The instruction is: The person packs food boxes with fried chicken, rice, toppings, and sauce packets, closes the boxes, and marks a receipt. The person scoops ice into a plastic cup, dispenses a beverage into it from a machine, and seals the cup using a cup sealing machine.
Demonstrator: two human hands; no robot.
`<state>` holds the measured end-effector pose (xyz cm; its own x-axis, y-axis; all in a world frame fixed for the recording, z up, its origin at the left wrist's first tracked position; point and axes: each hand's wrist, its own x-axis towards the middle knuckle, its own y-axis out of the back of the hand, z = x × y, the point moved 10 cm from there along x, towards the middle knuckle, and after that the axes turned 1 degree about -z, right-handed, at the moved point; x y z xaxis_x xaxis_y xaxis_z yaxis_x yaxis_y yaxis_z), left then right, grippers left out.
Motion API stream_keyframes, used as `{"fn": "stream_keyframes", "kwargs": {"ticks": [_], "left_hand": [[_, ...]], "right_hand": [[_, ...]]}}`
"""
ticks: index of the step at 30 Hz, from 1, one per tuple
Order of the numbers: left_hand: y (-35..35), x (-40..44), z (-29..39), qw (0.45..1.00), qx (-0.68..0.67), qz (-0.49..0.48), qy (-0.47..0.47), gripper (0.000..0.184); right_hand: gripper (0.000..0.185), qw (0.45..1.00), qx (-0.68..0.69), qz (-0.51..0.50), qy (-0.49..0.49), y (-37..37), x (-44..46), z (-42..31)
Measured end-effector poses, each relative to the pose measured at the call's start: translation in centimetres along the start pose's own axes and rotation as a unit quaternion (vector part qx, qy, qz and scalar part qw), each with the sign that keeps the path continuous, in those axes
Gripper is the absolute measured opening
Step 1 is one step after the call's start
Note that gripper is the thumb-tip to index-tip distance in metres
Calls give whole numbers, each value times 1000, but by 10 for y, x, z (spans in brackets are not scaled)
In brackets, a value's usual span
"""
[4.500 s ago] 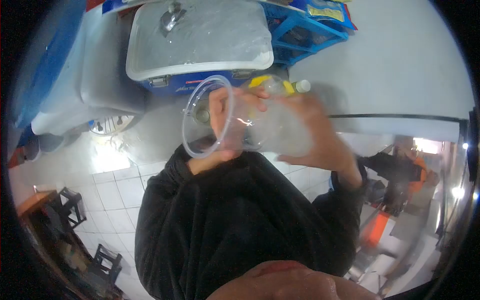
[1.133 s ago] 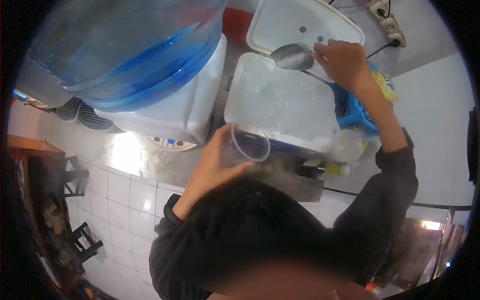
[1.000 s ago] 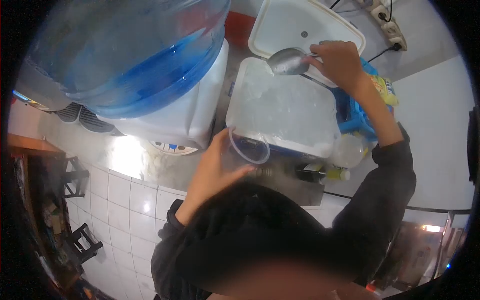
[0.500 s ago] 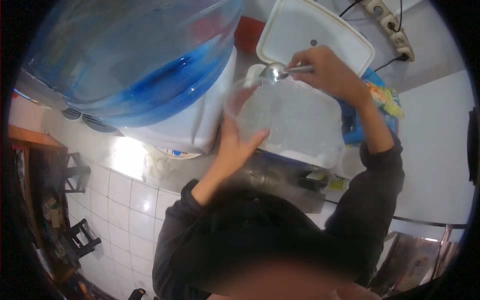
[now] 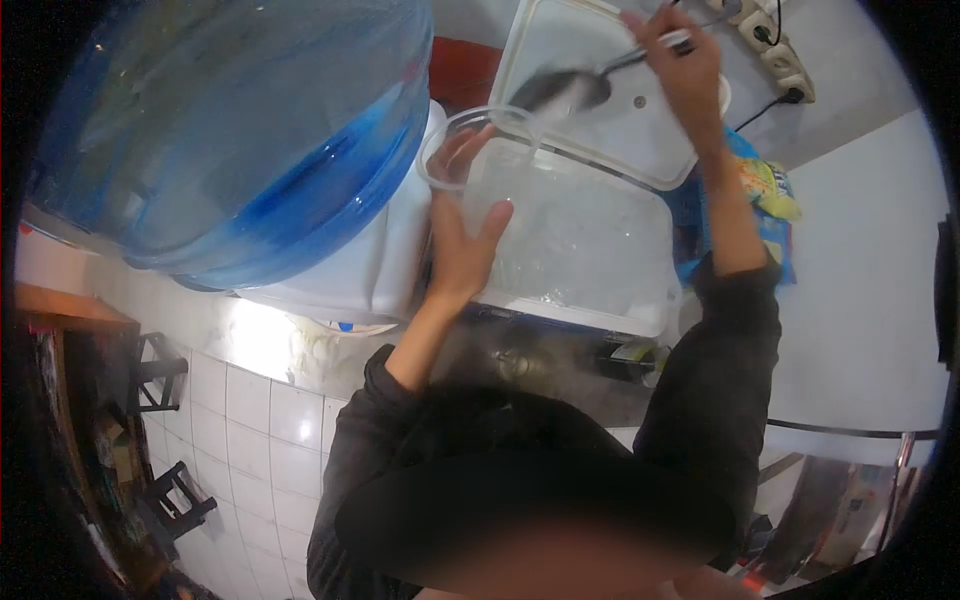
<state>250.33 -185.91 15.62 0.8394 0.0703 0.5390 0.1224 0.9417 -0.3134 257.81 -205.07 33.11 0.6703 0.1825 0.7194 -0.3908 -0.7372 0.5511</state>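
Past the far edge of the cooler [image 5: 580, 313] now, the right hand [image 5: 690, 75] has risen with the scoop [image 5: 570, 92], while the left hand [image 5: 462, 250] has brought the cup [image 5: 505, 178] toward the cooler's far left corner, compared with half a second ago.

Largest is the blue-tinted water bottle [image 5: 250, 130], sitting on a white stand [image 5: 370, 262] at the cooler's left edge. Next comes the cooler itself, uncovered, its pale, wet-looking contents reaching close to the rim. Its white lid [image 5: 630, 130] stands tipped back behind the far edge. A blue crate [image 5: 690, 255] sits by the right edge, with a yellow packet [image 5: 768, 187] at its upper part.

The clear cup is over the cooler's far left corner, mouth tilted up; the left fingers and thumb are wrapped around its wall. The metal scoop's blurred bowl overlaps the cup's rim; whether they touch I cannot tell. The right hand is closed around the scoop's handle. A dark bottle [image 5: 622, 362] and a blurred glass jar [image 5: 522, 365] lie between the cooler's near edge and the near edge of the counter [image 5: 190, 300].
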Motion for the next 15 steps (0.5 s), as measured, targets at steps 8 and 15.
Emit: {"fn": "stream_keyframes", "kwargs": {"ticks": [8, 15], "left_hand": [[-20, 23, 20, 997, 4, 3, -83, 64], [-18, 30, 25, 997, -11, 27, -78, 69]], "right_hand": [[36, 916, 350, 67, -184, -46, 0, 55], [44, 859, 412, 143, -269, -40, 1, 94]]}}
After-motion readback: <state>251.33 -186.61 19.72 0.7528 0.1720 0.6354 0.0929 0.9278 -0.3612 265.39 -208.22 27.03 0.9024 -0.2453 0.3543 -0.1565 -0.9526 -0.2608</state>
